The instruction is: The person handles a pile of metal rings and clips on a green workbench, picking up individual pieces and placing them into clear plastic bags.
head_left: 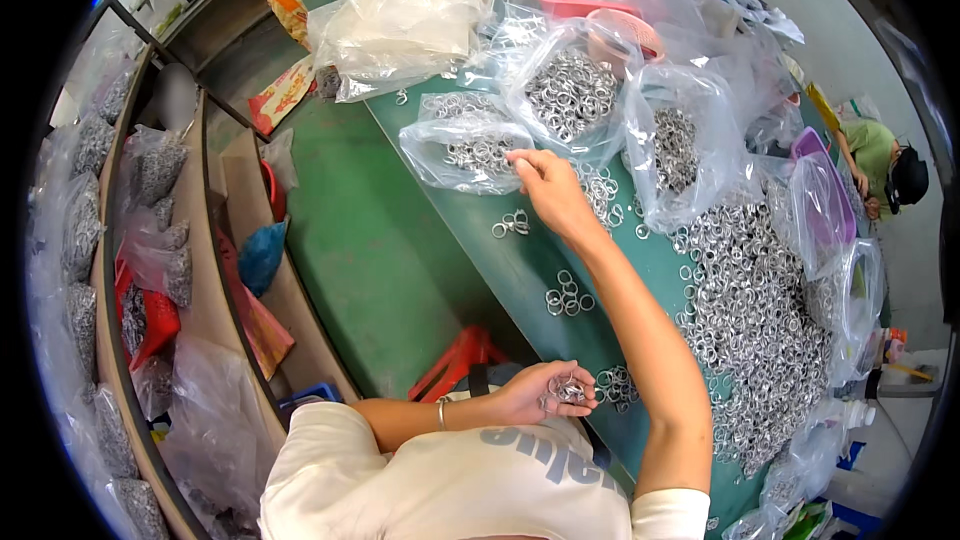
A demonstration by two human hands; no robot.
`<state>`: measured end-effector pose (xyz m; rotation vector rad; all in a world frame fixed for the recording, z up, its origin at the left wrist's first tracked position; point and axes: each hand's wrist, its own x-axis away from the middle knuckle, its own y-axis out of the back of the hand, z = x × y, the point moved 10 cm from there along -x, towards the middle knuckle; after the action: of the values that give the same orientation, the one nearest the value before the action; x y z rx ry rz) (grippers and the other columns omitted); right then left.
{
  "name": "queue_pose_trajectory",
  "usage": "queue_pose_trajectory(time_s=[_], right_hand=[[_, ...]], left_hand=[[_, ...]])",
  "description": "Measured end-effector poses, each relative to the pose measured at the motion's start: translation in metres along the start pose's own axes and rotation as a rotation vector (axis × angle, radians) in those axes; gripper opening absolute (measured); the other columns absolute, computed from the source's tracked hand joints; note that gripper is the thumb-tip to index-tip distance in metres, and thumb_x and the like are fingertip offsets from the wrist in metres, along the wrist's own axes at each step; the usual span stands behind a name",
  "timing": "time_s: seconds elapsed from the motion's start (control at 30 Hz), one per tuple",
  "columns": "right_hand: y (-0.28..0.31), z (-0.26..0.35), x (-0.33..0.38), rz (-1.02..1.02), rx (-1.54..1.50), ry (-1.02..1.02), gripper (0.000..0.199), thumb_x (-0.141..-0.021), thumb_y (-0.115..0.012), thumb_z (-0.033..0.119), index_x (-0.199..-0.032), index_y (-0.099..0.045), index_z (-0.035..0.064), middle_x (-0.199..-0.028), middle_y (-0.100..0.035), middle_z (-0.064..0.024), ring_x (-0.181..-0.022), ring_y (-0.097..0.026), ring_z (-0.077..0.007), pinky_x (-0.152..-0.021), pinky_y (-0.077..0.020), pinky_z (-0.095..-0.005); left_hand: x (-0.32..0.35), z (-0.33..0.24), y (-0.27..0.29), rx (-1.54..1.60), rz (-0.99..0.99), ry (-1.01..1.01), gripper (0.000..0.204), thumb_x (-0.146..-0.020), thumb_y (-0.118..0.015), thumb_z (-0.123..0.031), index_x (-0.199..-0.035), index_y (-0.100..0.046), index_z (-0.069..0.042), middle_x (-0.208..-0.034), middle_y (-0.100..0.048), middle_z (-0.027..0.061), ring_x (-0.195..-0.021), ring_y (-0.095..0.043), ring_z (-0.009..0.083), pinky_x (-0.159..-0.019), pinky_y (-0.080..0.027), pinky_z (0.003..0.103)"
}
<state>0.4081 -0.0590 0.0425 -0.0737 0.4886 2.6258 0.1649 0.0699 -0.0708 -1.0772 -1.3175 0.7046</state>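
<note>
Several small silver metal rings [567, 387] lie in the palm of my left hand [530, 396], which is turned up and curled round them beside the table's near edge. My right hand [548, 187] reaches out across the green table [487, 262] to a clear plastic bag [425, 162] with rings inside. Its thumb and fingertips are pinched together at the bag's right side; what they hold, if anything, is too small to tell. Small groups of loose rings [569, 296] lie between my hands, and another ring cluster [617, 388] is just right of my left hand.
A big heap of rings [760, 320] covers the table's right side. Open ring-filled bags [570, 92] and a pink basket [560, 6] stand at the back. Shelves [205, 270] with bagged rings line the left. Another person [872, 155] is at the far right.
</note>
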Motion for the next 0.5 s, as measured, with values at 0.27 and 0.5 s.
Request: queue_pose_trajectory(time_s=[0.27,0.5], right_hand=[[-0.017,0.040,-0.001,0.208,0.255,0.263,0.027,-0.088,-0.045,-0.001,-0.110,-0.061,0.0004,-0.101,-0.057,-0.0152,-0.096,-0.056,-0.0326,-0.088,-0.0429,-0.0350],[0.015,0.031,0.026,0.140,0.161,0.184,0.031,-0.087,-0.046,-0.003,-0.115,-0.059,0.0011,-0.117,-0.056,-0.0156,-0.106,-0.057,-0.0276,-0.094,-0.0428,-0.0338]], left_hand=[[-0.006,0.008,0.005,-0.002,0.032,0.062,0.035,-0.098,-0.044,-0.028,-0.099,-0.060,0.003,-0.093,-0.063,0.0149,-0.093,-0.064,0.0301,-0.089,-0.053,0.040],[0.005,0.014,0.005,-0.116,-0.093,0.225,0.034,-0.098,-0.042,-0.028,-0.107,-0.060,0.000,-0.091,-0.063,0.0115,-0.088,-0.064,0.0262,-0.082,-0.053,0.033]])
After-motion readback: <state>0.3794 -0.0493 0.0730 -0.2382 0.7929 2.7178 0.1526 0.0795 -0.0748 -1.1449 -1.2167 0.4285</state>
